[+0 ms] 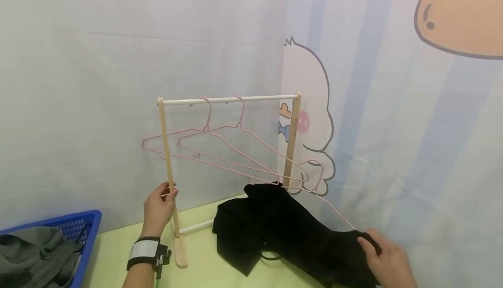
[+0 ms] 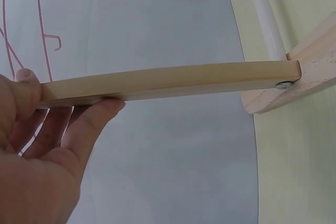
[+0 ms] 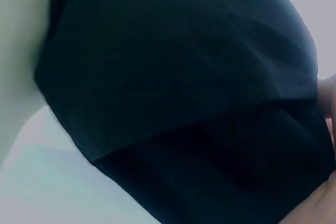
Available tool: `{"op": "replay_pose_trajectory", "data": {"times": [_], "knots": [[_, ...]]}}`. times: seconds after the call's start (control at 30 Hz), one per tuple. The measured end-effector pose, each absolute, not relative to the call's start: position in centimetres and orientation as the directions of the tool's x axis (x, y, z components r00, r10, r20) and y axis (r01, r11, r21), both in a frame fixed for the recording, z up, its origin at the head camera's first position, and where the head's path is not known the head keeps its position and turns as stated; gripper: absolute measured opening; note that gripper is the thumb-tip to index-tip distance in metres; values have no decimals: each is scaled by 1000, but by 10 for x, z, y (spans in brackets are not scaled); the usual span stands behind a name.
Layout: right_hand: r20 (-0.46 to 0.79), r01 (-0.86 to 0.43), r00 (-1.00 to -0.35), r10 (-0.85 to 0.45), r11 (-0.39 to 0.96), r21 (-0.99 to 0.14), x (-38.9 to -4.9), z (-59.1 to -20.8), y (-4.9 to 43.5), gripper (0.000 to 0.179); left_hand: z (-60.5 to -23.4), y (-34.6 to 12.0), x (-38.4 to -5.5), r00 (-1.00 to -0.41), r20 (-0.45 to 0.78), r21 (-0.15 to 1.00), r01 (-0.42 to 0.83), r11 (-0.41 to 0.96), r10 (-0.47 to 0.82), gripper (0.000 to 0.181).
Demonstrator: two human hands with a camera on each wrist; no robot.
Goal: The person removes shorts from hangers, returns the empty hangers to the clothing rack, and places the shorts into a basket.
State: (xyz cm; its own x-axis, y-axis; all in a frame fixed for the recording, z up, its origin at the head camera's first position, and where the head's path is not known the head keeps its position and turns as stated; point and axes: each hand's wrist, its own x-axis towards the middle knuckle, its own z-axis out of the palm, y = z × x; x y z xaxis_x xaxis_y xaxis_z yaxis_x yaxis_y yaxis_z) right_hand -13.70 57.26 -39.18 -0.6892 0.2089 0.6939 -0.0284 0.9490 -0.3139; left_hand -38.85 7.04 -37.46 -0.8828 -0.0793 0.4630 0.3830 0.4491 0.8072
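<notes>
My left hand [image 1: 157, 209] grips the left wooden post [image 1: 166, 148] of a small clothes rack, low on the upright. In the left wrist view, thumb and fingers clasp that post [image 2: 184, 80] from both sides. At the right, my right hand [image 1: 387, 257] pinches the edge of a black garment [image 1: 291, 227] at one end of a pink wire hanger [image 1: 334, 209]. This hanger's hook stands up above the cloth, while its lower part is hidden inside. Black fabric [image 3: 184, 77] fills most of the right wrist view, with only parts of the hand at the right edge.
Two more pink hangers [image 1: 208, 122] hang from the rack's white top bar [image 1: 267, 98], overlapping the garment's upper edge in the head view. A blue basket [image 1: 92, 235] with grey cloth [image 1: 35, 253] stands at the left. Curtain-like walls rise behind the yellow-green tabletop [image 1: 118, 253].
</notes>
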Motion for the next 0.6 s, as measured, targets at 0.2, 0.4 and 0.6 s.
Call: {"op": "replay_pose_trajectory", "data": {"times": [0.2,0.4,0.6], "knots": [[727,-97,-669,152,953,-288,-131,-381,574,15,-371,67,-388,-888,454,810,375,450,-77,38],[704,-141,-699,127,940,-310,-128,-370,568,11,-365,63,-376,-885,456,809,369,458,-92,53],[707,-220,-705,48,934,-283,-135,-338,550,13,-341,62,-353,-752,621,736,462,495,-221,46]]}}
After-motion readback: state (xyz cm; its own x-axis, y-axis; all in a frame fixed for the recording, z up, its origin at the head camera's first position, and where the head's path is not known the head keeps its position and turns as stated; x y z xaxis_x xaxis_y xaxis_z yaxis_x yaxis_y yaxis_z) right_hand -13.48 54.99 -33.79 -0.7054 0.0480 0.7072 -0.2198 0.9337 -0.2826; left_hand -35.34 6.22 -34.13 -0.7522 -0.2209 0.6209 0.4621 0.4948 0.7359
